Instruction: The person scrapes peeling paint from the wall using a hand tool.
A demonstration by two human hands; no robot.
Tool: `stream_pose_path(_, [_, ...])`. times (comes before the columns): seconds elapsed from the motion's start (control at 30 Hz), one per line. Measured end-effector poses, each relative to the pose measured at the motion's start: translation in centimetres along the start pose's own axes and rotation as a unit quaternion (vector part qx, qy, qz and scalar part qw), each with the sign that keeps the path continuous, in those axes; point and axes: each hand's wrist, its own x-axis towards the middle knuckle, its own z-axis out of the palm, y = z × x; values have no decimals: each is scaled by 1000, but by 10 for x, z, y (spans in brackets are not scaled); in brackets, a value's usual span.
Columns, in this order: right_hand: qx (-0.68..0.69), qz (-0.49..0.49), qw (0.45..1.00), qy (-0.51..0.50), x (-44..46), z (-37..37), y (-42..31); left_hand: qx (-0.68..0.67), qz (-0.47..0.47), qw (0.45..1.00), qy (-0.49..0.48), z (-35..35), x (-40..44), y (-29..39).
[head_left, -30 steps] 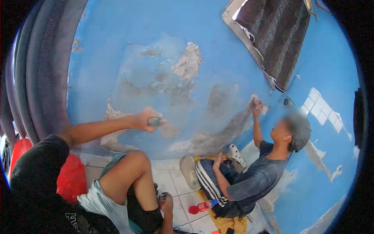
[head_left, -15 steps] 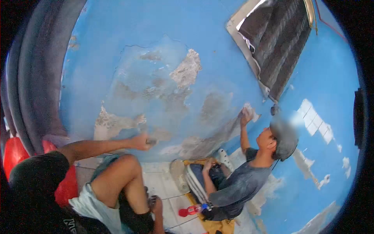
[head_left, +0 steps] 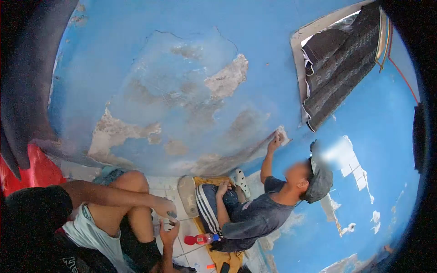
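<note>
My left hand (head_left: 164,207) is closed around a small dark grey piece (head_left: 172,214), whose kind I cannot make out. Just below it, my right hand (head_left: 169,233) has its fingers bent up close to that piece; what they hold is too small to tell. Both hands are in front of my bent knees (head_left: 141,218), over the white tiled floor. Beyond them rises a blue wall (head_left: 182,100) with scraped grey patches and a bare plaster patch (head_left: 227,77).
A co-worker (head_left: 268,214) in a cap sits at the right, one raised hand (head_left: 274,142) holding a whitish piece against the wall. A red-labelled bottle (head_left: 200,239) lies between us. Red plastic (head_left: 45,168) is at the left, and a dark curtain (head_left: 341,68) covers the window.
My left hand has come down from the wall with the grey piece, toward my right hand. My right hand has moved slightly left and up. The view has shifted.
</note>
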Motion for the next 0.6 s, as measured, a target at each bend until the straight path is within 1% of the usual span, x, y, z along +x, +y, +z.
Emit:
stream_pose_path(0.03, [-12,-24,1000,-11,0,1,0,5,-8,1000,9,0,-4,1])
stream_pose_path(0.07, [-6,-21,1000,-14,-1,4,0,12,-16,1000,17,-1,-8,1])
stream_pose_path(0.13, [-22,-69,997,15,1,4,-12,22,-34,999,25,-6,-13,5])
stream_pose_path(0.17, [-10,-40,999,-10,0,7,-9,22,-42,999,23,-10,-12,7])
stream_pose_path(0.23, [1,-26,999,-28,-4,9,-8,-12,-72,997,-15,-31,-14,25])
stream_pose_path(0.27, [10,-10,999,-41,-3,9,-7,-10,-74,997,-13,-35,-12,30])
stream_pose_path(0.33, [25,-4,999,-43,-5,10,-11,12,-68,996,-62,-35,-9,37])
stream_pose_path(0.4, [42,-1,998,-42,-1,11,-13,41,-64,996,-49,-17,11,33])
stream_pose_path(0.47, [44,-20,998,-47,3,10,-17,68,-62,995,-42,-10,26,38])
stream_pose_path(0.53, [61,-2,998,-31,8,3,-34,-97,-82,992,-1,-5,39,53])
stream_pose_path(0.57, [72,9,997,-14,9,-2,-36,-143,-54,988,-7,2,45,50])
stream_pose_path(0.6, [73,12,997,-15,7,-4,-28,-144,-56,988,-10,8,49,45])
